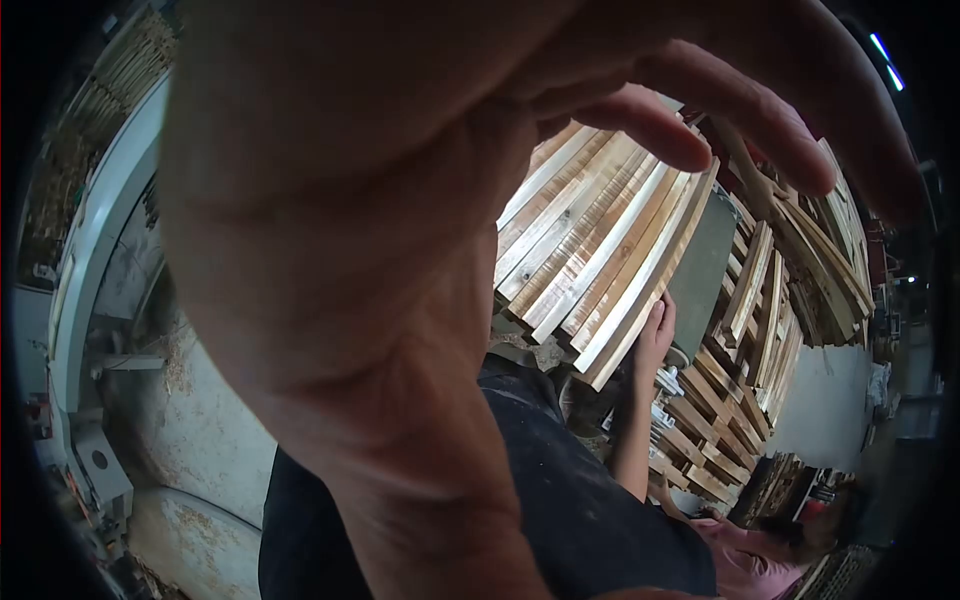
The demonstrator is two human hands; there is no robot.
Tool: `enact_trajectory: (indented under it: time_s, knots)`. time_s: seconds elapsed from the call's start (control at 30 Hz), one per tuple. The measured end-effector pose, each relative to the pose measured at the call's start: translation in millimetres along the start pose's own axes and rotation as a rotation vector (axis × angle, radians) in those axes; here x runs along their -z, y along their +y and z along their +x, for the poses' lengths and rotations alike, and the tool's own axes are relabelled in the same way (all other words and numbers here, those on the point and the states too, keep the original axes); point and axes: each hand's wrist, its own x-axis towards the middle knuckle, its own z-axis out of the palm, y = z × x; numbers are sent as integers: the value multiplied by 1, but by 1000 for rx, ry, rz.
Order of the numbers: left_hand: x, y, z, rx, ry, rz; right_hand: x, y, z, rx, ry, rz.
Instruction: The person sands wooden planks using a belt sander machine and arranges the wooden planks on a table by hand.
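My left hand is raised very close to the camera and fills much of the view. Its palm side faces me, the fingers are apart and loosely bent toward the right, and nothing shows in them. Behind it lies a row of long wooden strips, side by side, their near ends uneven. My right hand reaches to the right side of this row, its fingers stretched along the outermost strip and touching it. The left part of the row is hidden behind my left hand.
A green flat surface lies right of the strips. Stacks of wooden pieces stand beyond it. A curved pale machine frame rises at left above a dusty floor. A person in a pink top is at lower right.
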Motion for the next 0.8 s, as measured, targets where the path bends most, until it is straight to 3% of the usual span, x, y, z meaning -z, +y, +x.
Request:
enact_trajectory:
  time_s: [0.27, 0.6, 0.73, 0.8]
  knots:
    - [-31, -11, 17, -146, -180, 123, 5, -6, -3, -7, -41, -30]
    - [-7, -12, 47, -249, -331, 27, 9, 2, 0, 22, -97, -30]
    - [-2, -10, 59, -302, -419, -14, 18, -46, -11, 58, -119, -159]
    - [-1, -11, 67, -339, -455, -26, 11, 9, 1, 34, -146, 29]
